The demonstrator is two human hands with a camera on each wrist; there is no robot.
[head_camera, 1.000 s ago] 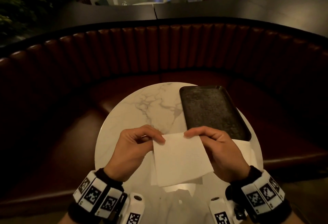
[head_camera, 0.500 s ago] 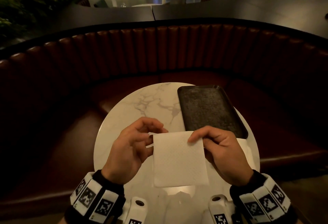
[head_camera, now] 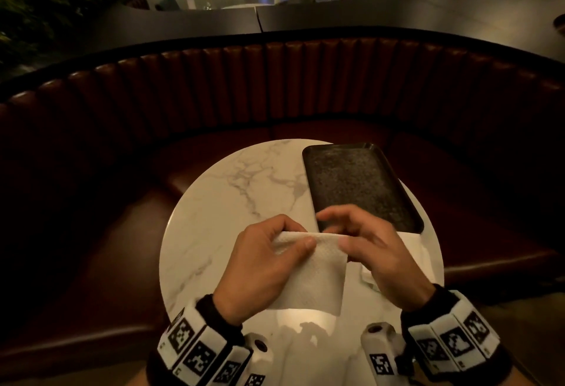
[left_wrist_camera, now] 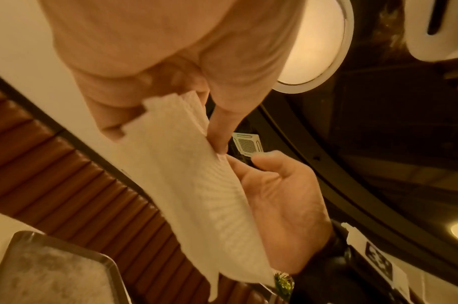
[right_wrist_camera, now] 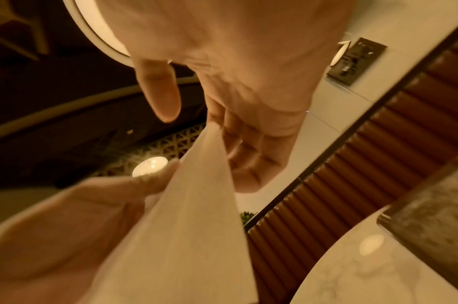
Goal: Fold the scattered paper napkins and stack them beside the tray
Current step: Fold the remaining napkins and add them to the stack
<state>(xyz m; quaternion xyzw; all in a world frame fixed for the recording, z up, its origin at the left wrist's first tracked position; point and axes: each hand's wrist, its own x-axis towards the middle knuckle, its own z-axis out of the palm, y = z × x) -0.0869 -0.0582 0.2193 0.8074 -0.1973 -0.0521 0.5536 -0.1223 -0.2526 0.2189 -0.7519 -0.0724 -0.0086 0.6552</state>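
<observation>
Folding the napkin (head_camera: 308,275) in mid-air
Left hand (head_camera: 260,266) and right hand (head_camera: 376,251) pinch its top edge; match corners, apparently at tray's (head_camera: 357,184) 6 o'clock, before creasing.

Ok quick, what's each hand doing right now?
Left hand: pinching the paper napkin's top edge.
Right hand: fingers curled, holding the same napkin's other top corner.

Both wrists wear black cuffs ringed with white blocks printed with black square-code markers, on the left wrist band (head_camera: 201,352) at 7 o'clock and the right wrist band (head_camera: 452,339) at 5 o'clock. A white camera housing (head_camera: 379,352) with a dark round lens sits inside each.
</observation>
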